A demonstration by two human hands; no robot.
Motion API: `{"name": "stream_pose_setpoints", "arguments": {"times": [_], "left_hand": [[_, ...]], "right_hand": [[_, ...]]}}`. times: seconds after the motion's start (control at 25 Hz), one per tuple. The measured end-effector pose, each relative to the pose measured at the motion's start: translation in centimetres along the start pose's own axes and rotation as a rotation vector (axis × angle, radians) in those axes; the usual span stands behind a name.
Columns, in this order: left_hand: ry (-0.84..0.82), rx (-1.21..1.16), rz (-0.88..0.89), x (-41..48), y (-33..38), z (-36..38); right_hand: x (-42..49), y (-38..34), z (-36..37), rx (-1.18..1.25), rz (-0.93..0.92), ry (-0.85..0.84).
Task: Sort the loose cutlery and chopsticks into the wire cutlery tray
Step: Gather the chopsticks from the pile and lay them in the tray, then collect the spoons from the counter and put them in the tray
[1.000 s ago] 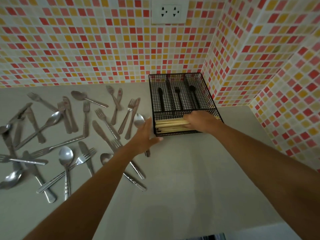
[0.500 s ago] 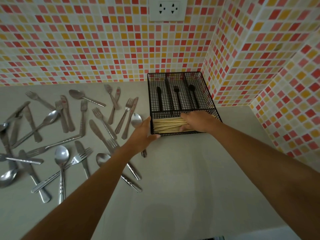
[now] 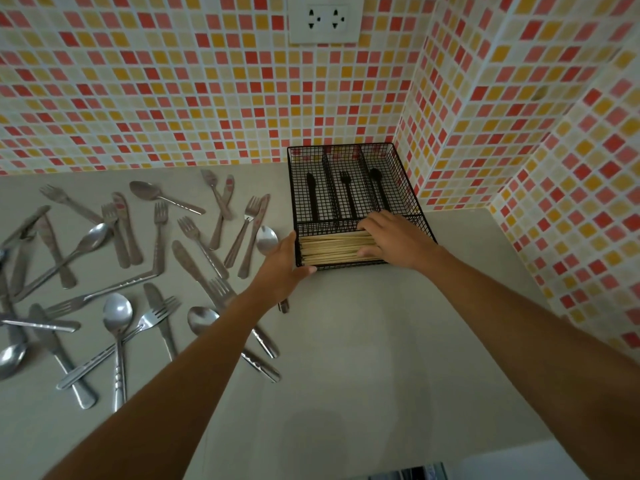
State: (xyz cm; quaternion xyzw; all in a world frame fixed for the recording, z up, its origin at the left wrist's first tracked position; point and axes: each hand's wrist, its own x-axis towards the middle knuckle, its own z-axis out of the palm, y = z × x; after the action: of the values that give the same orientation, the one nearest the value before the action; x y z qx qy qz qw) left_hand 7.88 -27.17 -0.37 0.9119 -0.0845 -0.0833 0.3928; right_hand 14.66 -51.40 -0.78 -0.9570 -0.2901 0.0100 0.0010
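Note:
A black wire cutlery tray (image 3: 403, 174) stands in the tiled corner of the grey counter. Its front crosswise compartment holds a bundle of pale wooden chopsticks (image 3: 332, 249). My right hand (image 3: 394, 239) lies on the right end of that bundle, fingers curled over it. My left hand (image 3: 285, 266) rests flat against the tray's front left corner, thumb along the front edge. The three long back compartments show black knife, fork and spoon marker shapes. Loose steel spoons, forks and knives (image 3: 117, 271) lie scattered on the counter to the left.
Mosaic tile walls close in behind and to the right of the tray, with a white socket (image 3: 325, 19) above. One spoon (image 3: 266, 239) lies just left of the tray, partly under my left hand. Bare counter stretches toward me.
My left hand has moved right, from beside the tray to touching its front left corner. My right hand stays on the chopsticks, which have settled deeper in the front compartment.

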Motion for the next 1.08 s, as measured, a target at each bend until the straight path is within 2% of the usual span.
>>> {"name": "stream_pose_setpoints", "arguments": {"times": [0.08,0.16,0.28,0.36,0.44,0.48,0.56,0.64,0.68,0.8,0.92,1.0,1.08], "left_hand": [[0.017,-0.009,-0.01,-0.3,0.5,0.0],[0.054,-0.017,-0.048,-0.8,1.1,-0.1],[0.324,-0.085,-0.166,-3.0,1.4,-0.3],[0.53,-0.142,-0.242,-5.3,0.5,-0.7],[0.633,-0.122,-0.398,-8.1,-1.5,-2.0],[0.613,-0.076,-0.493,-9.4,-2.5,-2.8],[0.393,0.164,-0.665,-11.7,-3.7,-4.1],[0.165,0.415,-0.721,-13.3,-4.2,-4.0],[0.119,0.463,-0.73,-13.6,-4.3,-3.5],[0.168,0.367,-0.785,-13.4,-5.2,-2.0],[0.26,0.279,-0.751,-12.7,-5.2,-1.4],[0.283,0.229,-0.76,-12.4,-5.0,-1.5],[0.239,0.243,-0.797,-12.3,-5.1,-1.8]], "right_hand": [[-0.3,-1.4,-0.1,0.061,0.078,0.131],[-0.7,-4.1,-0.4,0.181,0.187,0.34],[-1.7,-10.2,-0.6,0.514,0.399,0.664],[-2.4,-14.8,0.1,0.679,0.516,0.743],[-2.5,-18.9,1.2,0.741,0.551,0.685],[-2.3,-20.2,1.7,0.741,0.551,0.627],[-1.4,-21.5,2.4,0.669,0.543,0.51],[-0.2,-22.2,2.6,0.547,0.543,0.38],[0.2,-22.5,2.6,0.487,0.547,0.325],[1.3,-23.9,2.4,0.371,0.519,0.26],[2.4,-24.4,2.6,0.29,0.529,0.216],[3.3,-24.6,2.7,0.31,0.612,0.158],[4.0,-24.8,2.4,0.439,0.792,0.069]]}}
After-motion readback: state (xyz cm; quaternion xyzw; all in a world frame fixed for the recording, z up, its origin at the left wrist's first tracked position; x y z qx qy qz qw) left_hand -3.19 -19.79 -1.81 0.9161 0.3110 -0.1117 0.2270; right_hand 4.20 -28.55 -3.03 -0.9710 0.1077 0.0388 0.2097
